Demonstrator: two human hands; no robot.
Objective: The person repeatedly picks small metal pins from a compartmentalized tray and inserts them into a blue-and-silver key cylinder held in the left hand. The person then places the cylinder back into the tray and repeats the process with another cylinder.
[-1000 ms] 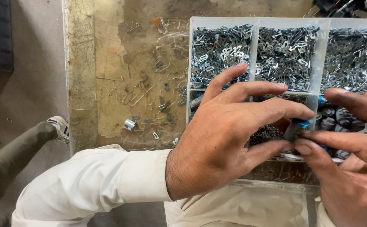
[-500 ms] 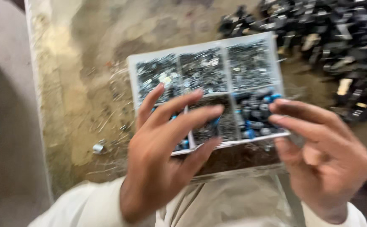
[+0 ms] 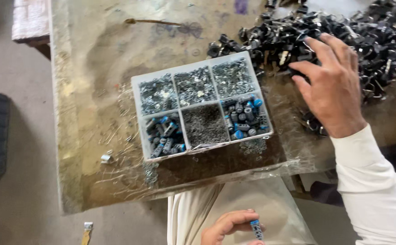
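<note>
Right hand, fingers spread, reaches into black clip pile upper right. Left hand, bottom centre, pinches blue-tipped part, kept ready by lap.

The right hand is stretched far forward over the back right part of the workbench, palm down, fingers spread and slightly curled, its wrist and white-sleeved forearm running back toward the near right corner. The left hand sits low, off the near edge of the bench (close to the body), fingers curled and pinched shut around a small piece.
</note>
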